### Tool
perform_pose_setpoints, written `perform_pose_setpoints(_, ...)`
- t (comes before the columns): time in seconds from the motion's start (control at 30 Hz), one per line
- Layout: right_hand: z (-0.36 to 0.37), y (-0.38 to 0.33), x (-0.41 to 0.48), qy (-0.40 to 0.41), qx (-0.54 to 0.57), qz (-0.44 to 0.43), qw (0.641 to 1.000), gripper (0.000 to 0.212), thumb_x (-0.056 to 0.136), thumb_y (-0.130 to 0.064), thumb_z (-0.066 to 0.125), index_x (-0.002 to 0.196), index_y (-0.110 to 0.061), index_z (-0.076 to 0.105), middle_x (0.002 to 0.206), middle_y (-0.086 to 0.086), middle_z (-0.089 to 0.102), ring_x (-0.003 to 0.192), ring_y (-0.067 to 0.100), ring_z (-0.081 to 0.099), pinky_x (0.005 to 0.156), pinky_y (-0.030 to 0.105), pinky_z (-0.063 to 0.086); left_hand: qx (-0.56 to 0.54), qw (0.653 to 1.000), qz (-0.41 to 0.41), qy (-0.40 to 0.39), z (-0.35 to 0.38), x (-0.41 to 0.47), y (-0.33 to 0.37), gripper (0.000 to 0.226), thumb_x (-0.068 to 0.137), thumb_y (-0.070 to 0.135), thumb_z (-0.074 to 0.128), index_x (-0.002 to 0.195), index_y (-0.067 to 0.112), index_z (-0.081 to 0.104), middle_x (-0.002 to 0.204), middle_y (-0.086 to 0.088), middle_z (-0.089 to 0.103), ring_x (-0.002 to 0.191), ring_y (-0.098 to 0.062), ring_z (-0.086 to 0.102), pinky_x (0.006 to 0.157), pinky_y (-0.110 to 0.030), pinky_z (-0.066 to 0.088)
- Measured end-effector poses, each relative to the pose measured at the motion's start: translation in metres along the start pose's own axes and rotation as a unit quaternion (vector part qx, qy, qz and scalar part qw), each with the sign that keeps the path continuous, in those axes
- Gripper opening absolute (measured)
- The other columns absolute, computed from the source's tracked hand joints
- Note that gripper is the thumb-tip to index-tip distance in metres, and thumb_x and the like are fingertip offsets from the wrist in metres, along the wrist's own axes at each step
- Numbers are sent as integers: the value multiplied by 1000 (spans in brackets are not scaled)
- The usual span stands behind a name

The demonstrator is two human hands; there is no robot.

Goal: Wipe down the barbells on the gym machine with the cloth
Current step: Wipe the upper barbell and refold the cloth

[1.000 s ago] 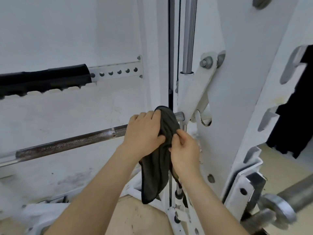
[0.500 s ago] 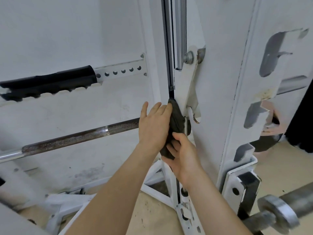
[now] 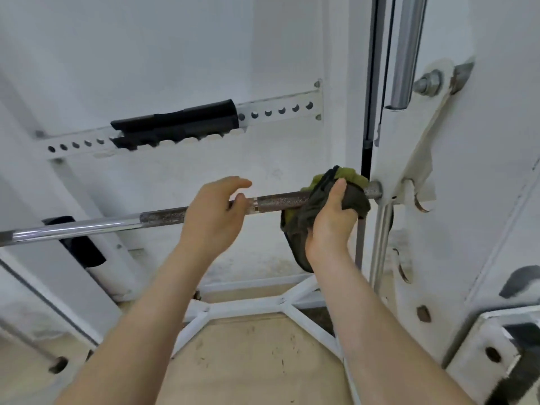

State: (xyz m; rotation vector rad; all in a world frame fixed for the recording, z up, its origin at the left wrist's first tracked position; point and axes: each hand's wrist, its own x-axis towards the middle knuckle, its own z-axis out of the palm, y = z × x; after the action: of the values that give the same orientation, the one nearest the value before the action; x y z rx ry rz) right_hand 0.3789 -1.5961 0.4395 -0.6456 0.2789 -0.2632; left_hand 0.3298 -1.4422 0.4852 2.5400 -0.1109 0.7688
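Barbell [image 3: 175, 214] is running from left edge, mid-height, up toward right of centre. At centre, left hand [image 3: 213, 217] is arching over it, fingers loose, not clasping. Right of centre, right hand [image 3: 333, 226] is clutching the cloth [image 3: 321, 197], bunched around the bar just beside the white upright [image 3: 438, 200].

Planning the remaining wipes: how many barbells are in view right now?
1. The barbell runs from the left edge to the white carriage on the right; the right hand grips the cloth round its right end. Others may lie outside the frame.
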Motion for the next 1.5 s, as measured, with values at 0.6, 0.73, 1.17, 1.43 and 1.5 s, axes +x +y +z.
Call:
perform_pose_setpoints(0.6,30,43,-47,-24,110,186,976,24,77,10,33,75,-11,44,68,8,42,50,19,37,47,24,37,123,982,69,-122,-25,-22,-63,70,83,3,52,148,18,32,154,-7,31,143,-25,23,117,-36,11)
perform_pose_setpoints(0.73,57,89,-85,-101,7,218,971,21,83,8,37,90,-1,55,83,14,58,69,26,59,61,31,51,17,989,75,-129,-36,-28,-66,71,77,-8,46,144,17,42,153,-4,33,143,-23,24,115,-28,17)
perform_pose_setpoints(1.17,24,-50,-130,-352,-597,131,709,4,72,-7,58,73,-8,54,72,12,53,64,22,50,55,25,39,-126,985,86,-78,-55,-73,-57,73,76,22,78,139,33,43,127,5,44,112,-9,44,98,-26,38)
perform_pose_setpoints(1.43,-47,-176,-156,-249,-711,78,653,16,86,-8,65,71,-7,60,62,2,66,55,11,63,52,20,49,-217,934,178,-221,6,-90,51,16,79,31,57,80,16,62,80,8,58,76,-7,53,66,-22,39)
perform_pose_setpoints(1.5,-75,-206,-156,-193,-708,68,676,18,84,-15,72,93,-1,65,82,8,75,71,16,72,64,27,58,-318,895,131,-284,13,-99,76,13,77,26,61,75,14,61,62,1,56,57,-4,53,53,-16,41)
